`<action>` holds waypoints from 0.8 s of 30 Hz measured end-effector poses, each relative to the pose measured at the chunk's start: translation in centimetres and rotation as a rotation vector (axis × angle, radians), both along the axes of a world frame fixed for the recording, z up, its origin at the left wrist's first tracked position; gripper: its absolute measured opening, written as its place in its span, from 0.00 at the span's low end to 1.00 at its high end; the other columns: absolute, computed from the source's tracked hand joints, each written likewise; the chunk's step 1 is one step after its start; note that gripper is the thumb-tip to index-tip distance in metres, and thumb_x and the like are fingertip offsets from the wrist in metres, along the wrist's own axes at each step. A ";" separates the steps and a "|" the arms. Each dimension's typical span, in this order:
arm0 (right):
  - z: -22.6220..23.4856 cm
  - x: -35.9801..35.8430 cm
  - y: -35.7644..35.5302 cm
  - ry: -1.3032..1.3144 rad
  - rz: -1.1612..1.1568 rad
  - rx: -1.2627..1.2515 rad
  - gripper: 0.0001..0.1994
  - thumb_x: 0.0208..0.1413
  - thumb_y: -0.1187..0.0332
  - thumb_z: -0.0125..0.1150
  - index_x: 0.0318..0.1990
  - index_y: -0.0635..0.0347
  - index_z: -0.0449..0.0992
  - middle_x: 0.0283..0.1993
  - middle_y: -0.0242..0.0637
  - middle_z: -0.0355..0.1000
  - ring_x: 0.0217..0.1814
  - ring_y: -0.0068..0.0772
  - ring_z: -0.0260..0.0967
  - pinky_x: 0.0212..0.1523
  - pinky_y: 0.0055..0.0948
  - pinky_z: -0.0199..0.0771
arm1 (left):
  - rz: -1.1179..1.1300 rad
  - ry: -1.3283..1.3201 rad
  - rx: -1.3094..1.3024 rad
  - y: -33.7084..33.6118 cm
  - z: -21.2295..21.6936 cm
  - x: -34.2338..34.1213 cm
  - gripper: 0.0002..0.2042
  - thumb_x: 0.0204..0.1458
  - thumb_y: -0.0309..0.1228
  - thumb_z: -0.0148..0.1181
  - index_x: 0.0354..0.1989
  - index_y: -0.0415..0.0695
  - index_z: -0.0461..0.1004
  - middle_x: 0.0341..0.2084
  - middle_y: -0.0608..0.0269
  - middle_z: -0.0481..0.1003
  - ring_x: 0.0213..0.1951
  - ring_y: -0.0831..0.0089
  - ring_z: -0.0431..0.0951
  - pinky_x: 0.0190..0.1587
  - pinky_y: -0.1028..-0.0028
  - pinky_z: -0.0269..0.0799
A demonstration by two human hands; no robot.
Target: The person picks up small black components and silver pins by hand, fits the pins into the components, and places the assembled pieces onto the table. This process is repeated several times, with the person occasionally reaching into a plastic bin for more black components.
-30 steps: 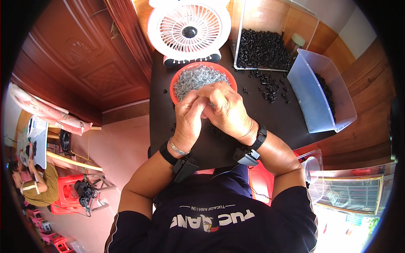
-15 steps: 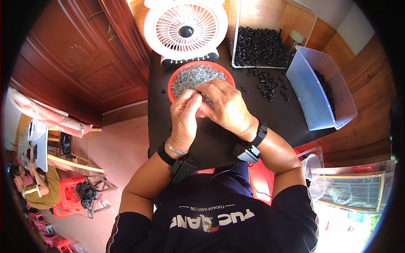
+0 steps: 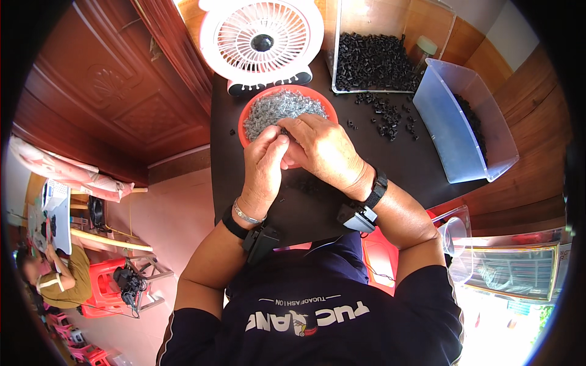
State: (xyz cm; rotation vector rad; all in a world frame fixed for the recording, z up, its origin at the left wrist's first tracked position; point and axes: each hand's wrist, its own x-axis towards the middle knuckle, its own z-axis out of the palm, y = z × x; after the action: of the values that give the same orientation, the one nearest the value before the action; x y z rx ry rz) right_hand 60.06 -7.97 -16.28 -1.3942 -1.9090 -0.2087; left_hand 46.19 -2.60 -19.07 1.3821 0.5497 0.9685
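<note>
Red bowl (image 3: 246, 119) just beyond hands (image 3: 293, 155)

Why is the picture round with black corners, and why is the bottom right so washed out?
Head view: a fisheye lens makes the round frame and bends straight edges like the door near the rim; daylight blows out the lower right corner; the hands, left and right, and the red bowl are sharp and evenly lit.

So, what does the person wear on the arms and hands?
Both forearms are bare below short dark sleeves. The left wrist has a thin silver bracelet and a black band with a black box. The right wrist has a similar black band and box. No gloves.
</note>
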 end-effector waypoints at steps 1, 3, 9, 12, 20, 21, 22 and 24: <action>0.1 0.0 0.0 0.001 0.001 0.000 0.17 0.42 0.70 0.66 0.42 0.63 0.74 0.31 0.42 0.72 0.33 0.44 0.72 0.34 0.36 0.74 | 0.001 0.001 0.000 0.2 -0.1 -0.1 0.10 0.59 0.31 0.48 0.38 0.37 0.71 0.20 0.69 0.71 0.22 0.85 0.67 0.25 0.84 0.63; 0.4 -0.1 0.0 0.023 0.032 -0.022 0.20 0.43 0.70 0.65 0.47 0.66 0.73 0.32 0.44 0.72 0.34 0.45 0.72 0.35 0.37 0.74 | -0.023 0.011 0.012 0.8 -0.4 -0.5 0.10 0.60 0.33 0.48 0.37 0.38 0.71 0.20 0.69 0.71 0.22 0.85 0.68 0.25 0.84 0.62; -0.2 0.8 0.6 0.234 0.209 -0.038 0.16 0.55 0.72 0.60 0.50 0.68 0.73 0.36 0.47 0.72 0.36 0.44 0.72 0.39 0.35 0.74 | -0.100 0.021 -0.022 1.7 -0.2 -1.2 0.11 0.61 0.36 0.47 0.34 0.40 0.69 0.20 0.70 0.70 0.22 0.84 0.68 0.24 0.84 0.62; -0.3 1.5 0.7 0.374 0.242 -0.213 0.10 0.57 0.74 0.58 0.46 0.67 0.75 0.38 0.42 0.73 0.36 0.34 0.73 0.40 0.28 0.73 | -0.222 0.043 -0.041 2.0 0.0 -1.7 0.12 0.62 0.38 0.46 0.34 0.42 0.69 0.21 0.70 0.69 0.24 0.83 0.69 0.25 0.84 0.63; 0.0 1.5 0.5 1.054 0.471 -0.521 0.03 0.56 0.78 0.59 0.38 0.64 0.75 0.36 0.30 0.72 0.40 0.19 0.70 0.43 0.21 0.71 | -0.305 0.049 -0.090 1.7 0.3 -1.6 0.13 0.62 0.37 0.44 0.36 0.39 0.67 0.22 0.64 0.69 0.25 0.75 0.72 0.29 0.79 0.65; -0.2 1.6 0.6 1.050 0.483 -0.506 0.03 0.56 0.78 0.60 0.38 0.64 0.75 0.35 0.30 0.72 0.40 0.19 0.70 0.43 0.22 0.71 | -0.305 0.046 -0.089 1.8 0.1 -1.6 0.13 0.62 0.37 0.44 0.36 0.39 0.67 0.22 0.64 0.69 0.25 0.75 0.72 0.29 0.79 0.65; -0.4 1.6 0.7 1.049 0.496 -0.492 0.04 0.56 0.78 0.60 0.38 0.63 0.75 0.35 0.30 0.72 0.40 0.19 0.70 0.43 0.22 0.71 | -0.327 -0.009 -0.154 2.0 -0.2 -1.7 0.13 0.62 0.36 0.44 0.39 0.39 0.69 0.23 0.63 0.70 0.26 0.75 0.72 0.29 0.79 0.66; -0.2 1.6 0.8 1.097 0.527 -0.525 0.04 0.57 0.77 0.60 0.39 0.63 0.74 0.34 0.30 0.73 0.39 0.20 0.71 0.42 0.22 0.72 | -0.348 -0.066 -0.217 2.2 -0.5 -1.8 0.13 0.62 0.35 0.44 0.41 0.38 0.70 0.25 0.63 0.72 0.27 0.75 0.73 0.29 0.79 0.66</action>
State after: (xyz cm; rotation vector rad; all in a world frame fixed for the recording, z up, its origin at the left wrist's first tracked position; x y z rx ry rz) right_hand 61.66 -7.19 -16.47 -0.8945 -1.2948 1.1455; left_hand 44.37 -0.37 -19.57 1.1962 0.3387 0.6500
